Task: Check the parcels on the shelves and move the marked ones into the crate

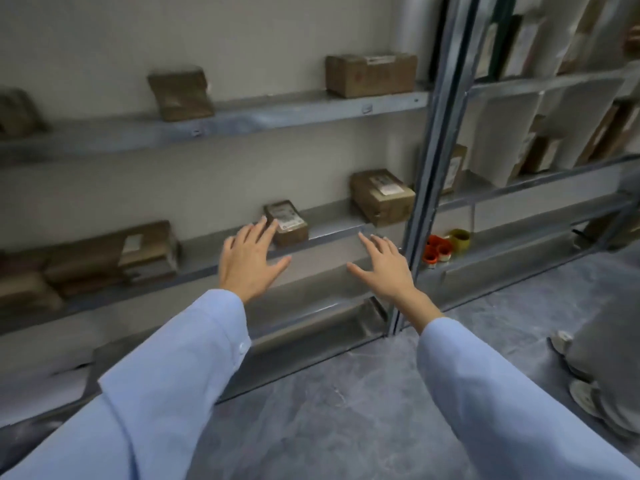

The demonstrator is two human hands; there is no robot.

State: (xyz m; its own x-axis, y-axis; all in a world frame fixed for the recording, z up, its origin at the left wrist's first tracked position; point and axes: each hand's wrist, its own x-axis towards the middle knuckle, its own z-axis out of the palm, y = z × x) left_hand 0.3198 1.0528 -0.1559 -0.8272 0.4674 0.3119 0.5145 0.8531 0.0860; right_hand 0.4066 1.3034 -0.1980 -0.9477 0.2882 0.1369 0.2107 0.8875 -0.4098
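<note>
Both hands reach toward the small parcel (289,225), just above centre frame on the middle shelf (329,221). The left hand (251,259) is nearer, fingertips at the parcel's left edge, with the box just up-right of them. The right hand (382,266) hovers lower right, apart. Both are spread flat and hold nothing. It's a brown carton with a white label on top, its long axis running back toward the wall.

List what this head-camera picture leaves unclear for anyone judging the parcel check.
All in the head view:
1. Motion blur makes the label on the small parcel unreadable, so any mark on it is unknown.
2. The left hand overlaps that parcel's near corner, and contact cannot be told.
3. The crate lies outside the frame.
4. The far-left parcel on the upper shelf is cut off by the left edge.
</note>
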